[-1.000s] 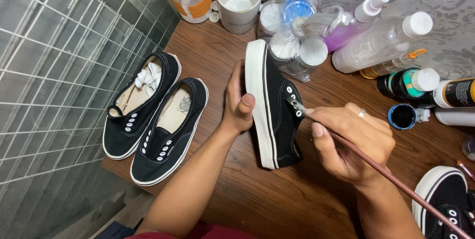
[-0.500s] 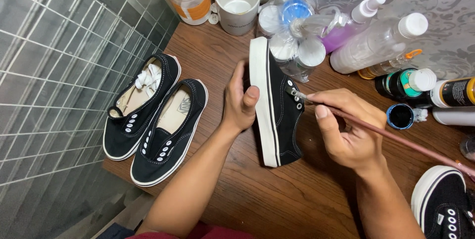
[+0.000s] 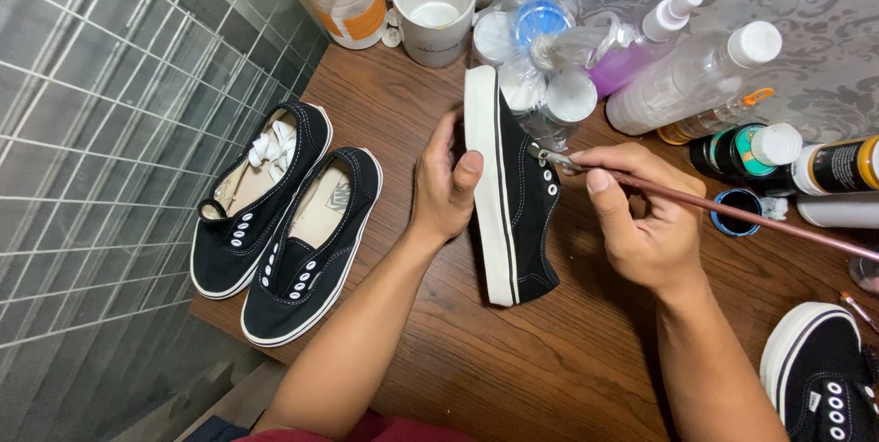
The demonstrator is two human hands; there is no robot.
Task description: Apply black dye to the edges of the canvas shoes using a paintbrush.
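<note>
My left hand (image 3: 446, 188) grips a black canvas shoe (image 3: 518, 204) by its white sole and holds it on its side on the wooden table (image 3: 513, 360). My right hand (image 3: 645, 213) holds a long thin paintbrush (image 3: 732, 213). The brush tip touches the shoe's upper near the eyelets.
Two black laceless shoes (image 3: 284, 218) lie side by side at the table's left edge, next to a grey tiled wall. Another black shoe (image 3: 824, 373) sits at the lower right. A white mug (image 3: 438, 3), clear bottles (image 3: 687, 76), paint bottles (image 3: 797, 163) and a small open paint pot (image 3: 740, 211) crowd the back.
The shoe has tipped more onto its side and shifted slightly away from me. My right hand has moved up with the brush, whose handle now points more level to the right.
</note>
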